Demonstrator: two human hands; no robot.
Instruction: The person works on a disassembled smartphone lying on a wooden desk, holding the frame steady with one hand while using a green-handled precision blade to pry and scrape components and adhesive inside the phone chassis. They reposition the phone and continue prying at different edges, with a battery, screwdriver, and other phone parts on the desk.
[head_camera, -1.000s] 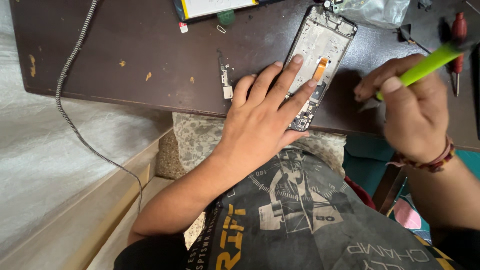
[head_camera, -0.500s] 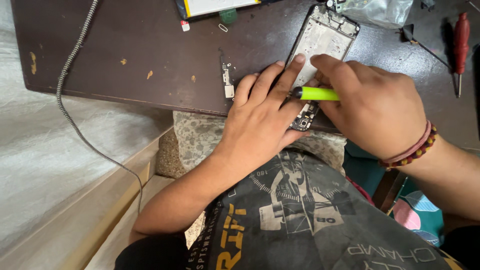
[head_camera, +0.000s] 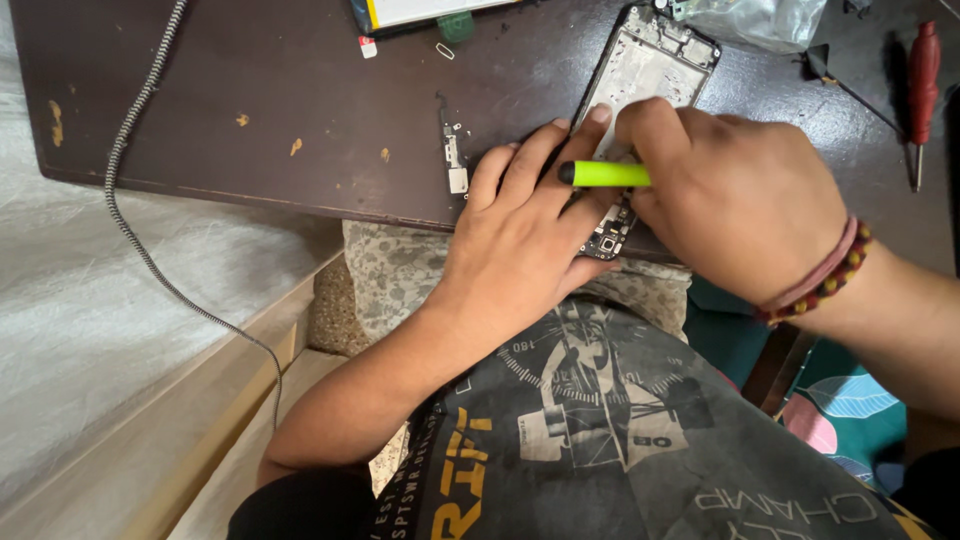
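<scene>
**Opened phone frame pinned flat, green tool gripped above it**

An opened phone frame (head_camera: 640, 75) is seen in the upper centre of the frame, laid aslant on a dark brown table (head_camera: 250, 100). Its lower end is pressed down by the left hand (head_camera: 525, 235), whose fingers are spread flat across it. A lime-green tool (head_camera: 605, 174) is clamped in the curled fingers of the right hand (head_camera: 740, 200), held over the frame just beside the left fingertips. A small loose part (head_camera: 455, 160) is found just left of the left hand. A red screwdriver (head_camera: 922, 90) is laid at the upper right, and a braided cable (head_camera: 135, 180) is trailed down the left.
</scene>
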